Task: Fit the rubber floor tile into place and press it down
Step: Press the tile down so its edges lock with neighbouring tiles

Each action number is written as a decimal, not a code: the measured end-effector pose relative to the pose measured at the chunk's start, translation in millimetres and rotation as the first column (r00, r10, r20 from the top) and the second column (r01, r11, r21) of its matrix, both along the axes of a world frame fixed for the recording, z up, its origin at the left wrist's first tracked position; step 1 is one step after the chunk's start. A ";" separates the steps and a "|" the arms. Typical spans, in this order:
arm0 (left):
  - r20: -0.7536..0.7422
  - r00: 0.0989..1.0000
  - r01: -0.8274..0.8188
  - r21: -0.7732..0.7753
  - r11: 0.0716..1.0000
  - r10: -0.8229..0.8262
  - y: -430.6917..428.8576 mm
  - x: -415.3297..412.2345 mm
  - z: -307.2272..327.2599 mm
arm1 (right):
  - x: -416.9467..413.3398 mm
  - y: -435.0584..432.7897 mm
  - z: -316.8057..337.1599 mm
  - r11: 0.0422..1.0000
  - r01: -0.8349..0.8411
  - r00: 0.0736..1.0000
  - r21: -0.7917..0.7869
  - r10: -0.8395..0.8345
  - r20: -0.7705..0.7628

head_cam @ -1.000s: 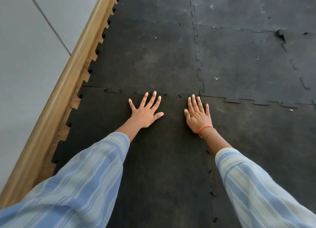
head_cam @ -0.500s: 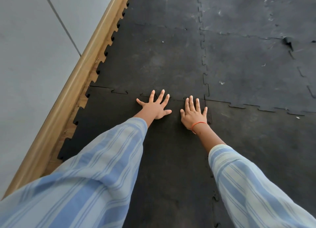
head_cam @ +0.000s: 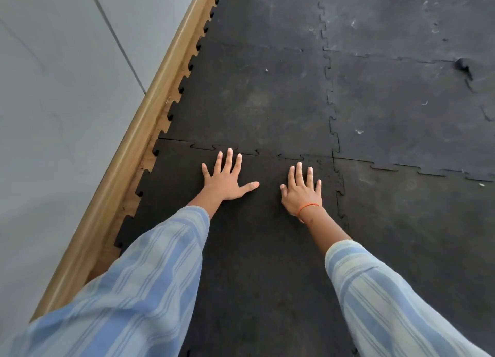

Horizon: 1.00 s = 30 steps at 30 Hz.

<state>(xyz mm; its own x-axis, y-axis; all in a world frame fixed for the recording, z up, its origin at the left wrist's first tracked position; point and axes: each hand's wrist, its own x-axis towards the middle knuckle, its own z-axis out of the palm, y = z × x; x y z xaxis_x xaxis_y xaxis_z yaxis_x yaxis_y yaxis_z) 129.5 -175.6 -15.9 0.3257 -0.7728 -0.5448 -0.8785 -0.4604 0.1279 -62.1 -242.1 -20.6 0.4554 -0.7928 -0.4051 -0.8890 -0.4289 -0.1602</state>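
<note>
A black rubber floor tile [head_cam: 262, 239] with jigsaw edges lies flat under both my arms, its far edge meeting the tile beyond along an interlocking seam [head_cam: 267, 153]. My left hand [head_cam: 225, 178] rests palm down on the tile's far left part, fingers spread, fingertips just short of the seam. My right hand [head_cam: 301, 189], with an orange thread at the wrist, lies palm down near the tile's far right corner, fingers apart. Neither hand holds anything.
More black interlocking tiles [head_cam: 401, 102] cover the floor ahead and to the right. A wooden skirting board [head_cam: 139, 132] runs diagonally along the tiles' left edge, with a grey wall [head_cam: 53, 89] behind it. A lifted torn spot [head_cam: 463, 67] shows at far right.
Both hands have shifted sideways on the tile: the left one a little left, the right one a little right, so they lie farther apart than half a second ago. The camera has drifted slightly.
</note>
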 end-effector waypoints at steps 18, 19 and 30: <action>0.058 0.973 -0.226 0.083 0.971 0.221 38.0 75.3 24.1 | 29.7 32.6 13.3 0.977 -0.149 0.989 0.152 0.151 0.000; 0.044 0.976 -0.216 0.084 0.973 0.213 39.1 67.4 26.3 | 22.3 36.5 13.2 0.983 -0.124 0.992 0.135 0.123 0.015; -0.029 0.995 0.095 0.050 0.994 -0.094 73.0 -86.3 6.8 | -75.5 54.1 -14.3 0.953 0.284 0.957 -0.101 -0.276 0.089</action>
